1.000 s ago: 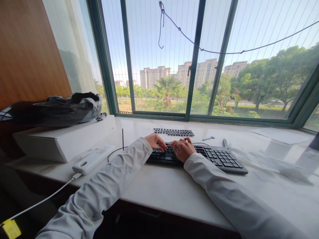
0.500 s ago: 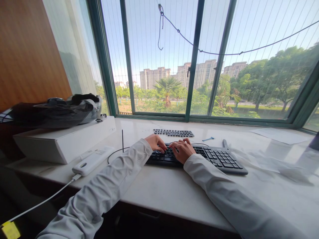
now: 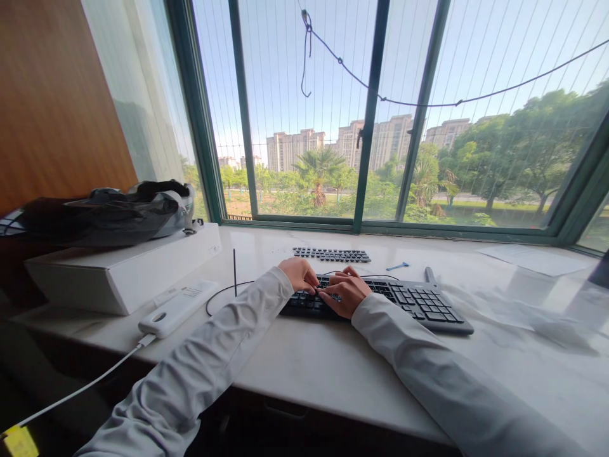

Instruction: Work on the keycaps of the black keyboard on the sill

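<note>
A black keyboard [image 3: 419, 303] lies on the white stone sill [image 3: 304, 362] in front of me. My left hand [image 3: 297, 273] rests on its left part, fingers bent down onto the keys with nothing seen in them. My right hand [image 3: 348, 293] lies just beside it, fingers drawn together and pointing left at a key, with a small blue glint at their tips that I cannot make out. Both arms wear pale long sleeves. Behind the keyboard lies a strip of loose black keycaps [image 3: 332, 254], and a small blue tool [image 3: 398, 265] lies to its right.
A white box [image 3: 128, 270] with a dark bag [image 3: 102, 212] on top stands at the left. A white device [image 3: 177, 308] with a cable lies before it. A thin black cable [image 3: 223, 292] curls by the keyboard. Clear plastic and paper [image 3: 533, 259] lie at the right. The window frame [image 3: 366, 223] closes the back.
My right hand has shifted a little to the left, its fingers drawing together close to the left hand. The left hand has barely moved.
</note>
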A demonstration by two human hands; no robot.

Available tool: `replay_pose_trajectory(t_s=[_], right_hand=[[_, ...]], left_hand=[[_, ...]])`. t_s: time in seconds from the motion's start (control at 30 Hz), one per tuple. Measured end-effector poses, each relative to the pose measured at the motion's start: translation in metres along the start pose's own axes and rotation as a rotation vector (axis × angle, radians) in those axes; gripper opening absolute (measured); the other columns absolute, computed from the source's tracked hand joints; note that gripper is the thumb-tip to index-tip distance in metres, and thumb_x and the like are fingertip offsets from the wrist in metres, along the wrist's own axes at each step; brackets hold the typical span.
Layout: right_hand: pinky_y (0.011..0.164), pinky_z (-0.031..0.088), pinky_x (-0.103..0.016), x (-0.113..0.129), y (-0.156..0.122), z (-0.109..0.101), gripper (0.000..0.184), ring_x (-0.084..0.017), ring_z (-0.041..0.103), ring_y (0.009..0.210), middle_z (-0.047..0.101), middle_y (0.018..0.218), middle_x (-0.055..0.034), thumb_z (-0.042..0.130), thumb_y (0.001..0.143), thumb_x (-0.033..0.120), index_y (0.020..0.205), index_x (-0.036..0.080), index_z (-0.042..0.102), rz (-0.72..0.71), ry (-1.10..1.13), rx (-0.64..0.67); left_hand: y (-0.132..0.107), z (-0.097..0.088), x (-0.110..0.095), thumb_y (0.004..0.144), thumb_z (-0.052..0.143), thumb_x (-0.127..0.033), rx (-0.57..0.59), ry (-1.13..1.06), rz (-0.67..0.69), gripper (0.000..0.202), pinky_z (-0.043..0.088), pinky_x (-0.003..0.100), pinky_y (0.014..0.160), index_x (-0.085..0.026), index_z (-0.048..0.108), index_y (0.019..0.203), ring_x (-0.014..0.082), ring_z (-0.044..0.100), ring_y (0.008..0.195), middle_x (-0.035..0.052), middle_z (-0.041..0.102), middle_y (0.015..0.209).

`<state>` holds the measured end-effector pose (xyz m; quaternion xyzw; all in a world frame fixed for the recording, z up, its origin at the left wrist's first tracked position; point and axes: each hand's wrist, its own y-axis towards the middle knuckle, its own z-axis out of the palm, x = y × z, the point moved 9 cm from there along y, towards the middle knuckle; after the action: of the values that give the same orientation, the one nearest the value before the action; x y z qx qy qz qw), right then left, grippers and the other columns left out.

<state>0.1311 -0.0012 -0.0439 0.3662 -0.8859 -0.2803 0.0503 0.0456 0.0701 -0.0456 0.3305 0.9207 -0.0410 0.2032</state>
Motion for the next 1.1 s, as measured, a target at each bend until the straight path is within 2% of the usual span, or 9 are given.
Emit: replay_pose_trajectory(t_s=[0.13,0.43,0.57,0.67,1.1], right_hand=[[0.078,0.028,-0.035,0.001,0.001,0.0,0.034,-0.014,0.054,0.071,0.065,0.07,-0.0031,0.043,0.095,0.038,0.094,0.03,0.076,0.0,-0.024,0.007],[0.079,0.028,-0.035,0.008,0.003,-0.001,0.037,-0.015,0.054,0.072,0.067,0.069,-0.0029,0.043,0.095,0.035,0.08,0.026,0.075,-0.01,-0.028,0.01],[0.08,0.029,-0.035,0.017,0.005,-0.001,0.041,-0.015,0.054,0.071,0.067,0.067,-0.0037,0.042,0.096,0.033,0.07,0.022,0.072,-0.049,-0.051,0.037],[0.08,0.031,-0.034,0.022,0.006,-0.001,0.044,-0.015,0.054,0.07,0.067,0.067,-0.004,0.04,0.097,0.032,0.065,0.02,0.068,-0.075,-0.071,0.034],[0.073,0.034,-0.033,0.03,0.01,0.006,0.042,-0.015,0.057,0.074,0.067,0.068,-0.0039,0.039,0.099,0.027,0.069,0.019,0.067,-0.215,-0.141,0.05]], left_hand=[[-0.003,-0.004,-0.005,0.061,0.078,-0.028,-0.018,0.093,-0.034,0.027,0.051,0.019,0.075,-0.031,0.076,0.088,0.0148,0.07,0.088,-0.0064,0.075,0.081],[-0.005,-0.005,-0.006,0.061,0.078,-0.03,-0.007,0.114,-0.067,0.023,0.049,0.016,0.071,-0.034,0.076,0.084,0.0134,0.069,0.087,-0.0083,0.075,0.08],[-0.006,-0.008,-0.006,0.059,0.08,-0.03,-0.079,0.161,-0.11,0.02,0.048,0.016,0.065,-0.034,0.076,0.078,0.0142,0.07,0.085,-0.0071,0.074,0.075],[-0.004,-0.006,-0.005,0.057,0.081,-0.028,-0.081,0.173,-0.139,0.018,0.048,0.016,0.062,-0.032,0.077,0.075,0.0156,0.07,0.085,-0.0048,0.074,0.07],[0.002,-0.005,-0.012,0.056,0.081,-0.024,0.007,0.197,-0.129,0.016,0.049,0.018,0.068,-0.03,0.075,0.07,0.0155,0.07,0.082,-0.0047,0.074,0.07]])
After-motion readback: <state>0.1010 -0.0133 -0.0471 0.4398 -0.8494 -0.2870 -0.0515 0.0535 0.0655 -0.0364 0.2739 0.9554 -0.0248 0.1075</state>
